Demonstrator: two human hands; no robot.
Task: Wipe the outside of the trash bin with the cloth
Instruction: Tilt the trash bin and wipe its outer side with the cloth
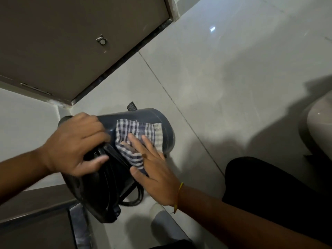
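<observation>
A dark blue-grey pedal trash bin (152, 117) lies tilted on its side over the tiled floor, its base toward the far right and its foot pedal (132, 106) sticking up. My left hand (75, 144) grips the bin at its rim end, beside the dark open lid (100, 191). A blue-and-white checked cloth (138, 130) is spread over the bin's outer wall. My right hand (152, 169) presses flat on the cloth with fingers spread, a yellow thread around its wrist.
A brown door (71, 42) with a doorstop stands behind the bin. A white toilet (318, 123) sits at the right edge. My dark-clothed knee (269, 186) is at lower right. A metal-edged panel (45, 227) fills the lower left corner.
</observation>
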